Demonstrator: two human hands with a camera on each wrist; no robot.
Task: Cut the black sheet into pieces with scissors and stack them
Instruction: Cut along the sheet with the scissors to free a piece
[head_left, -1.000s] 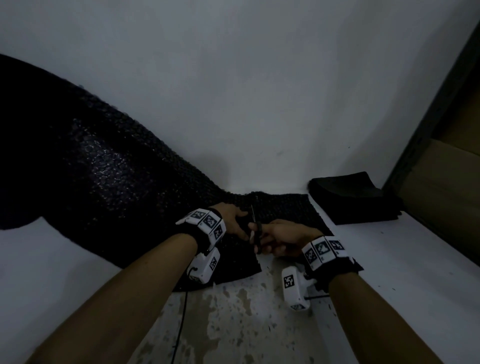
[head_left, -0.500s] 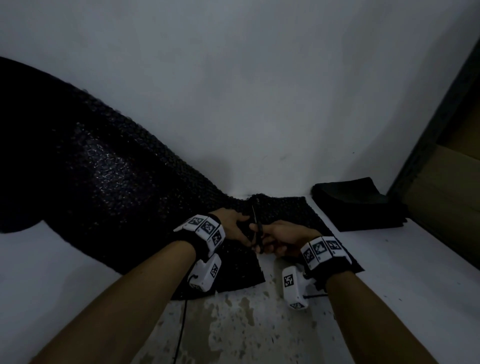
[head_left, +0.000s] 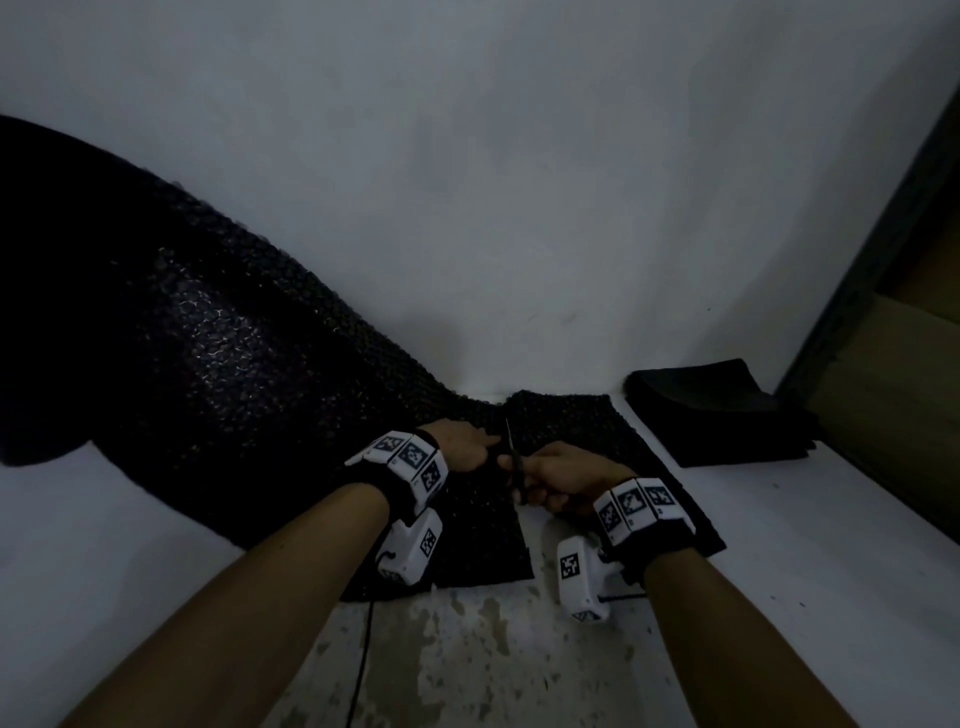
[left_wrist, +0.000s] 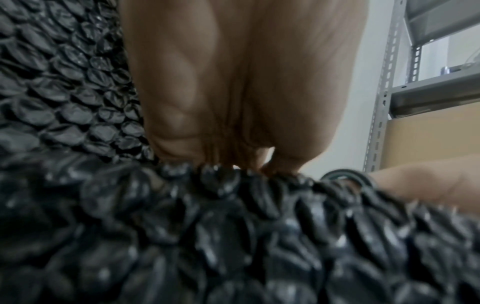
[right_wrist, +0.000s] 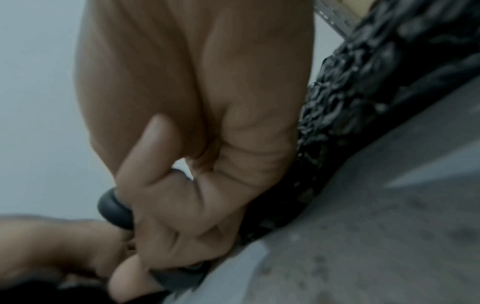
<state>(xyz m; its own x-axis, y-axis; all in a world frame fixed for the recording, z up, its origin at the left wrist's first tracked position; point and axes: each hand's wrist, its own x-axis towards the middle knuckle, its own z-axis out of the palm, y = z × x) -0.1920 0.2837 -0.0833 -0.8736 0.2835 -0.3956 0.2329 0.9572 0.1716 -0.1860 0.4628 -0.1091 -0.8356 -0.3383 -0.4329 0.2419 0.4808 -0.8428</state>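
A large black bubble-wrap sheet (head_left: 208, 374) runs from the left down onto the white table (head_left: 130, 545), ending in a strip (head_left: 587, 431) under my hands. My left hand (head_left: 467, 449) lies on the sheet just left of the cut and grips it, fingers curled over its raised edge (left_wrist: 267, 162). My right hand (head_left: 561, 475) holds black scissors (head_left: 513, 457) by the handle loops (right_wrist: 114, 209), the blades pointing away along the cut. A stack of cut black pieces (head_left: 717, 415) lies at the right by the wall.
A white wall (head_left: 493, 182) rises right behind the sheet. A dark frame and a cardboard box (head_left: 883, 395) close off the right side. The table's near middle is worn and blotchy (head_left: 467, 649), with a thin cable (head_left: 363, 649) on it. Grey metal shelving (left_wrist: 389, 92) stands further right.
The scissors have edged a little farther along the cut towards the wall. Both hands keep their hold and place on the sheet.
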